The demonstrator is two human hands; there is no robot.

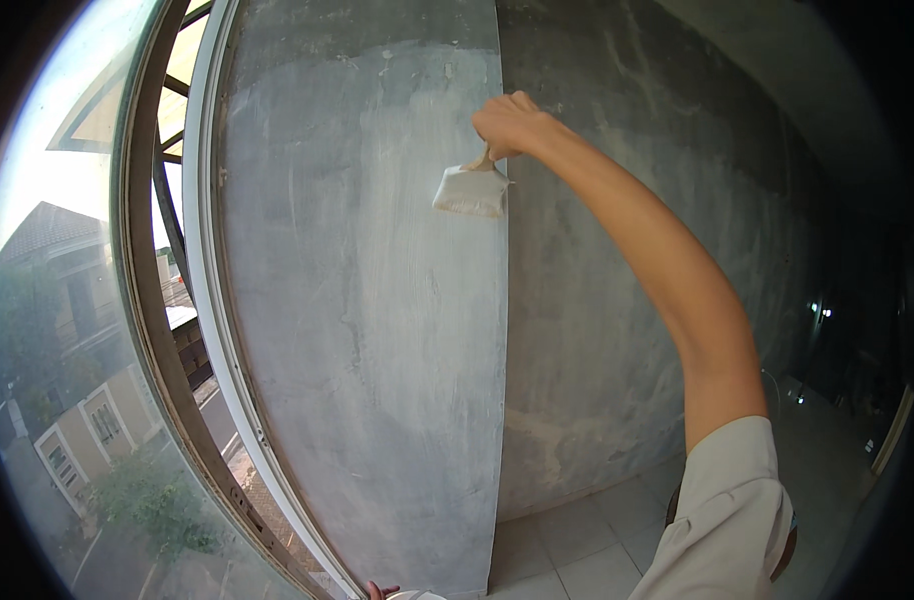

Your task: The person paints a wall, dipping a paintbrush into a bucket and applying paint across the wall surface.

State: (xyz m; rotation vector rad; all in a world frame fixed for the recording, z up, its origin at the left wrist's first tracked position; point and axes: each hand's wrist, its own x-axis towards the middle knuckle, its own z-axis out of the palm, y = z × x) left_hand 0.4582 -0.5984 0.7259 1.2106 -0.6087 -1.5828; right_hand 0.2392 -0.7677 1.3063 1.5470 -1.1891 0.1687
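Observation:
My right hand (514, 124) is raised and wrapped round the handle of a wide paintbrush (470, 192). The brush hangs bristles down, its head coated in white paint, close to the right edge of a grey wall panel (307, 300). Whether the bristles touch the surface I cannot tell. A paler, whitish streaked band runs down the panel's middle and right side. At the bottom edge, only a few fingertips of my left hand (381, 591) show, beside the rim of a white object (417, 596); the rest of both is cut off.
An open glass window (57, 330) in a brown frame stands at left, next to a white window frame (217, 330); houses and plants show outside. Right of the panel's corner, a darker grey wall (617, 300) recedes above a tiled floor (577, 540). The far right is dark.

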